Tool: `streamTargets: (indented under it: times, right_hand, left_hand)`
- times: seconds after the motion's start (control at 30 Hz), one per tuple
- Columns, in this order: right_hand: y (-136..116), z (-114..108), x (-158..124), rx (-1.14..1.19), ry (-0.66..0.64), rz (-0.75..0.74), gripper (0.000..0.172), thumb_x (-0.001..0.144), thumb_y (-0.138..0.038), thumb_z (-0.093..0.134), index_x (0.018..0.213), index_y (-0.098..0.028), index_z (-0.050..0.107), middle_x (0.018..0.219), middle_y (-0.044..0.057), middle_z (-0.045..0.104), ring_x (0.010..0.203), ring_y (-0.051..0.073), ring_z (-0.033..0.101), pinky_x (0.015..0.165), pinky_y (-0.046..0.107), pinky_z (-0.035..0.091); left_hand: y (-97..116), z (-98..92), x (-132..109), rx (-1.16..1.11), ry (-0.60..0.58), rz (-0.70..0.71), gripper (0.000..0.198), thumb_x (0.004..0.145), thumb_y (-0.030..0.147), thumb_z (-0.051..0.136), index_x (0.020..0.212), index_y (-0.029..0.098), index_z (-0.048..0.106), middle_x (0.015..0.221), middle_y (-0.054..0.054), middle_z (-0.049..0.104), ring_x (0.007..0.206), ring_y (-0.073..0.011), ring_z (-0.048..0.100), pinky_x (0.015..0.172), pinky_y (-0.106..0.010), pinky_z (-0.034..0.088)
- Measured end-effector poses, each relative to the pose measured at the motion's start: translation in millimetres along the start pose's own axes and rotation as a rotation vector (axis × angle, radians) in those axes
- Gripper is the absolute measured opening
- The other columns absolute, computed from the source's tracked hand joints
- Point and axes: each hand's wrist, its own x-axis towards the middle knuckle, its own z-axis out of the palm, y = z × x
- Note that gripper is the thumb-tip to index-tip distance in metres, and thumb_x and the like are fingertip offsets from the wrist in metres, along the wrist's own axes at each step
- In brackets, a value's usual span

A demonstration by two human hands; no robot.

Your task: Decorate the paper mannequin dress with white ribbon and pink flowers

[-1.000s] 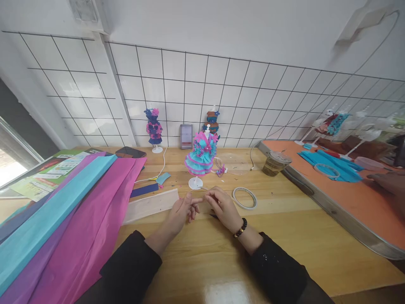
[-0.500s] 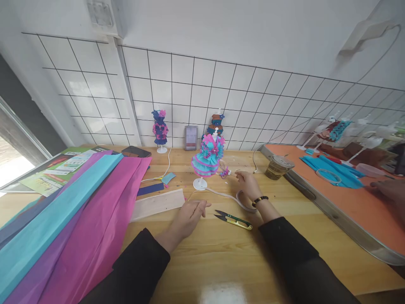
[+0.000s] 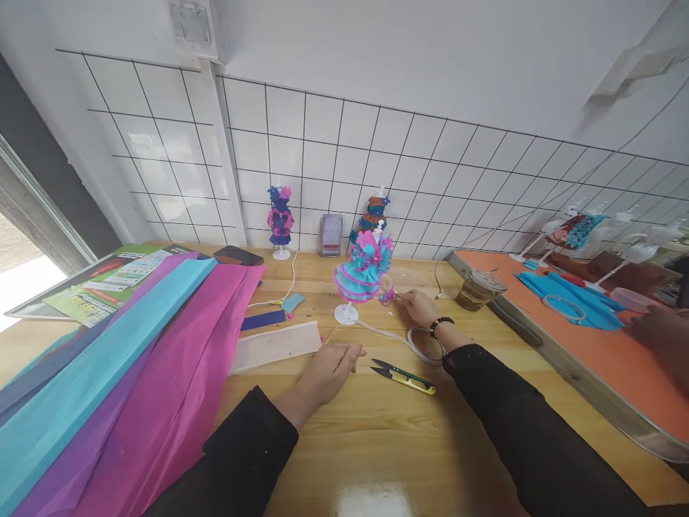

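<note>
Mid-frame: left hand (image 3: 328,373) loosely curled near scissors (image 3: 403,379); right hand (image 3: 420,309) beside pink trinket (image 3: 387,296). Cannot tell either grip.

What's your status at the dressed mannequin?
Left hand half-curled. Right hand by pink-purple piece, contact unclear. Dressed mannequin upright. Snips lie beside left hand.

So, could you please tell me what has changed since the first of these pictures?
The right hand has moved away from the left hand, forward and to the right, to the small pink-and-purple piece; whether it grips anything is unclear. That uncovers the snips. The left hand's fingers are now bunched together. The turquoise-dressed figure, tape roll and paper sheets stayed put.
</note>
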Motion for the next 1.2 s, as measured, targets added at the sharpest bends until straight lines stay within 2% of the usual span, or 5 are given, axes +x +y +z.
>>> streamTargets:
  times: [0.33,0.67,0.87,1.0,1.2]
  right_hand:
    - [-2,-2,-6,0.008,0.049,-0.053,0.035,0.081,-0.01,0.044,0.105,-0.022,0.067,0.098,0.009,0.065,0.088,0.017,0.059,0.079,0.024,0.041]
    - [-32,-3,-12,0.006,0.016,-0.075,0.036,0.084,-0.011,0.04,0.111,-0.022,0.062,0.093,0.007,0.063,0.085,0.015,0.058,0.075,0.02,0.04]
    - [-44,1,-10,-0.056,-0.029,-0.052,0.024,0.085,-0.019,0.045,0.086,-0.016,0.069,0.088,0.013,0.062,0.082,0.02,0.057,0.072,0.027,0.038]
    - [-47,0,-10,-0.038,-0.027,-0.047,0.022,0.083,-0.019,0.048,0.081,-0.014,0.068,0.092,0.016,0.063,0.088,0.023,0.056,0.074,0.029,0.038]
    - [-42,0,-6,0.089,-0.029,0.011,0.024,0.08,-0.015,0.046,0.075,-0.019,0.069,0.077,0.003,0.068,0.071,0.014,0.06,0.063,0.021,0.04]
  left_hand:
    - [-2,0.6,1,0.015,-0.002,0.01,0.051,0.091,0.045,0.023,0.057,0.019,0.051,0.066,-0.003,0.062,0.096,-0.0178,0.062,0.078,-0.023,0.042]
    - [1,-0.7,1,0.006,-0.006,0.005,0.053,0.091,0.046,0.022,0.056,0.019,0.052,0.066,-0.004,0.062,0.096,-0.0184,0.062,0.078,-0.024,0.043]
    - [0,-0.9,1,0.007,-0.002,0.003,0.053,0.091,0.046,0.023,0.057,0.019,0.053,0.066,-0.005,0.063,0.095,-0.0193,0.061,0.076,-0.024,0.043]
    - [1,-1.6,1,0.022,-0.018,-0.019,0.055,0.09,0.047,0.022,0.06,0.018,0.056,0.068,-0.005,0.063,0.085,-0.0193,0.063,0.075,-0.026,0.044]
    - [1,-1.8,1,0.019,-0.005,-0.023,0.056,0.09,0.048,0.021,0.059,0.017,0.057,0.068,-0.005,0.064,0.085,-0.0193,0.063,0.076,-0.025,0.043]
